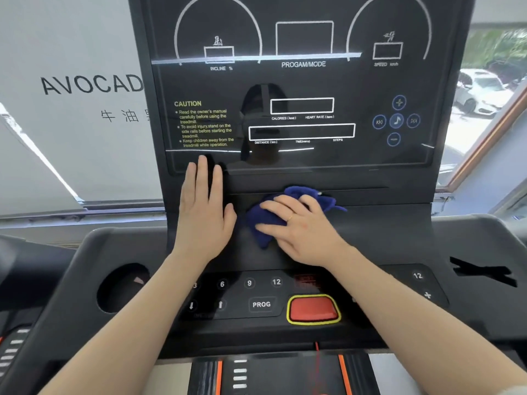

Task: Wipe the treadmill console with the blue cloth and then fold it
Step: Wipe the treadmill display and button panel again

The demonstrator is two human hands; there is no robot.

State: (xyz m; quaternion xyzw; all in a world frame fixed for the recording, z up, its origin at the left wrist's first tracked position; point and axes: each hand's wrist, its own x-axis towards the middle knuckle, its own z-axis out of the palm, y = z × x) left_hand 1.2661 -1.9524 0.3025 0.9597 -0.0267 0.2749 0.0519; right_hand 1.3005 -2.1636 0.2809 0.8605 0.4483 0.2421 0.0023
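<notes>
Console (302,115) first: dark glossy panel with printed readout boxes, upright at the far edge of the treadmill deck; below it a matte ledge, then a button row with a red stop button (313,309) at the near edge.

Cloth (265,220): blue, bunched, lying on the matte ledge just under the panel's lower edge, about centre.

Right hand (299,223): palm down on the cloth, fingers spread and curled over it, pressing it to the ledge.

Left hand (204,206): flat, fingers together and extended, holding nothing, resting on the ledge near the panel's lower left corner, just beside the cloth.

Step, by judgement: wiping, ledge area; fold not begun.

Next move likely calls for sweeping the cloth along the ledge and up over the glossy panel, with light pressure near the buttons.
</notes>
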